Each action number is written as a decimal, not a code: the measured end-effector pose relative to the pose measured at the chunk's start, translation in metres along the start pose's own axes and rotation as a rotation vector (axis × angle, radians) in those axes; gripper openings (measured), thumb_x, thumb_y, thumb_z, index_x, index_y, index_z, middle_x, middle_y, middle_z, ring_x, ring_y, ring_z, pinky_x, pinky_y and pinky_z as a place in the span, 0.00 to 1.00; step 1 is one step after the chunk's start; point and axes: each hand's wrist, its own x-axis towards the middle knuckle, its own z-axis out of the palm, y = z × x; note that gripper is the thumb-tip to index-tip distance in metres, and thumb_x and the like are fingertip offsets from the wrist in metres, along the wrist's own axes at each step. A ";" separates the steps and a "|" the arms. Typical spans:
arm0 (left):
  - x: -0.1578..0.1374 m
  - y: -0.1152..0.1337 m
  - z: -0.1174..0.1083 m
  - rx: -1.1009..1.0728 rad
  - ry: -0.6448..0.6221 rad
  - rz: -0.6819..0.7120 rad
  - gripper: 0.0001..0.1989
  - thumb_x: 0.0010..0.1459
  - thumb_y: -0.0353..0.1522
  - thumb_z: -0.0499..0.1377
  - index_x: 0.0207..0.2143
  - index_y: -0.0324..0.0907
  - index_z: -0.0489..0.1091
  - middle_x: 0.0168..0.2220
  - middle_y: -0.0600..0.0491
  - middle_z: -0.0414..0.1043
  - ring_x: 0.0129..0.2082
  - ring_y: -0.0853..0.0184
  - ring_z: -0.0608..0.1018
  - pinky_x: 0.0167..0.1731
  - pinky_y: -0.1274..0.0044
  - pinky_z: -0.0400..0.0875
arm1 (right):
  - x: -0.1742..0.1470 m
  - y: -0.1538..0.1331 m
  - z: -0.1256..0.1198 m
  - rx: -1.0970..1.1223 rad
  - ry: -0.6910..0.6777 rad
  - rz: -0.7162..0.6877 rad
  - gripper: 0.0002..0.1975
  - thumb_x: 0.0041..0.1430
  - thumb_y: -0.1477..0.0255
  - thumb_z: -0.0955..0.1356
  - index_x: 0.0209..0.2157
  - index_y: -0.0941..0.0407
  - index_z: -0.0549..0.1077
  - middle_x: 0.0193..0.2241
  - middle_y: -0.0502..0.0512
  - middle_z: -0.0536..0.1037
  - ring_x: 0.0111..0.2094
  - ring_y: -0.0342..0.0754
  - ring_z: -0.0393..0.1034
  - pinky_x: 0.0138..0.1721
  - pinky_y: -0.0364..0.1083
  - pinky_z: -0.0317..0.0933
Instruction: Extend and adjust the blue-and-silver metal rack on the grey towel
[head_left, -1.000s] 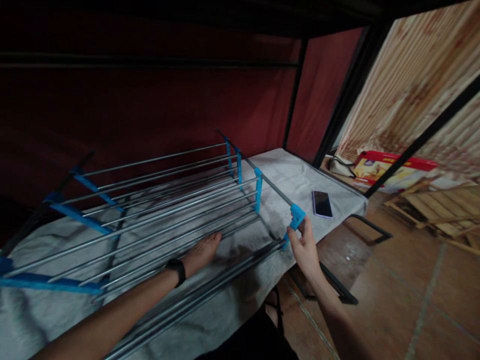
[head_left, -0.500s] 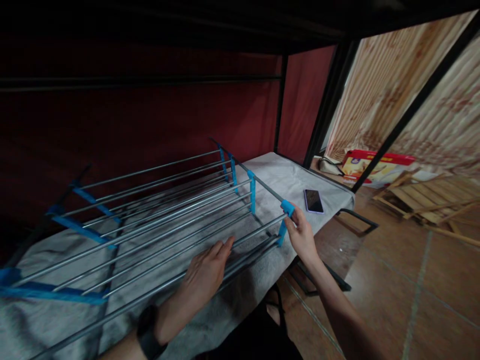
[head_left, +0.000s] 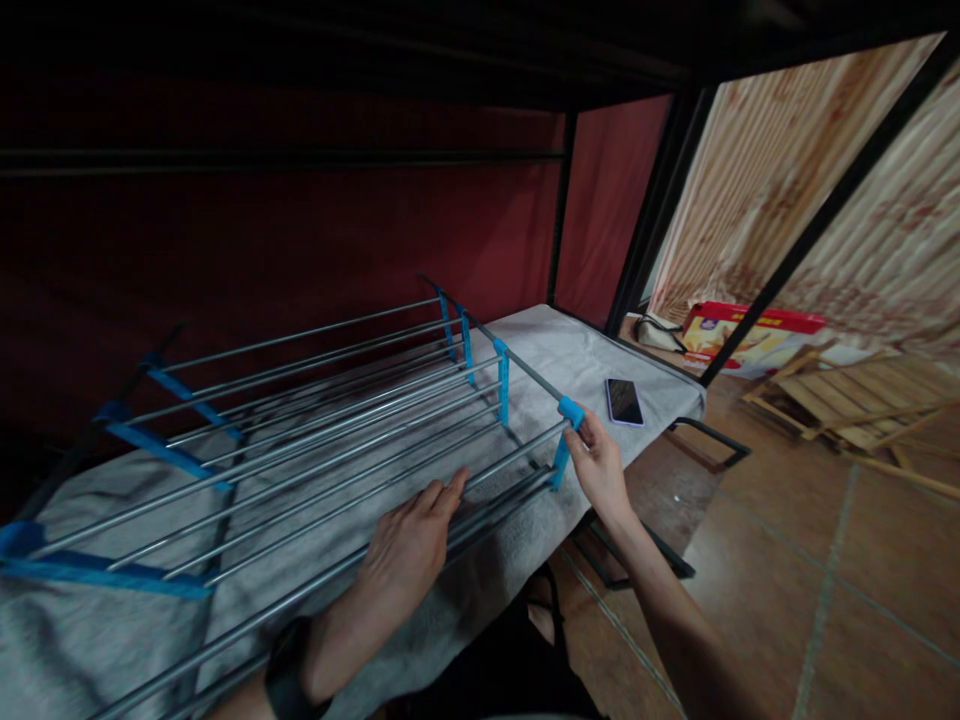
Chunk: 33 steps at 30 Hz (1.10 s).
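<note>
A shoe rack of grey metal tubes with blue plastic side pieces [head_left: 503, 385] lies across a grey cloth [head_left: 585, 345]. My right hand [head_left: 600, 465] is closed at its near right corner, thumb and fingers around the blue connector [head_left: 571, 411] where a side bar and a tube meet. Further left, my left hand [head_left: 409, 540] lies over the long front metal tube [head_left: 517, 458], its fingers together and curled across it; the thumb is hidden. More tubes run just below that one. A dark band circles my left wrist.
A phone [head_left: 624, 401] lies on the cloth, right of the rack. Dark metal posts [head_left: 562, 210] and a low overhead frame surround the surface, with red fabric [head_left: 337, 240] behind. On the tiled floor are a red and yellow box [head_left: 750, 335] and a folded wooden piece [head_left: 877, 395].
Both hands keep their places on the rack. The rack's near corner and my right hand have shifted very slightly left, along with a small shift of the whole view.
</note>
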 end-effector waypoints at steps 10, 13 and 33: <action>-0.004 0.017 -0.015 0.029 -0.032 -0.048 0.31 0.62 0.21 0.41 0.66 0.44 0.55 0.52 0.46 0.73 0.46 0.62 0.78 0.42 0.71 0.73 | -0.001 -0.001 0.000 0.055 0.010 -0.037 0.19 0.60 0.66 0.66 0.52 0.52 0.72 0.46 0.54 0.79 0.48 0.53 0.73 0.53 0.54 0.64; -0.001 0.016 -0.020 -0.032 -0.085 -0.051 0.26 0.66 0.26 0.42 0.66 0.44 0.56 0.52 0.46 0.73 0.45 0.61 0.79 0.41 0.71 0.73 | -0.001 0.001 0.000 0.049 0.008 -0.031 0.18 0.60 0.66 0.66 0.52 0.51 0.72 0.47 0.54 0.78 0.48 0.53 0.72 0.53 0.54 0.64; -0.012 0.025 -0.037 -0.118 0.015 0.046 0.29 0.58 0.22 0.47 0.61 0.44 0.60 0.51 0.46 0.73 0.44 0.60 0.78 0.41 0.69 0.71 | -0.024 -0.034 -0.005 -0.392 0.078 -0.382 0.35 0.62 0.65 0.67 0.66 0.60 0.54 0.62 0.70 0.62 0.63 0.65 0.56 0.60 0.67 0.53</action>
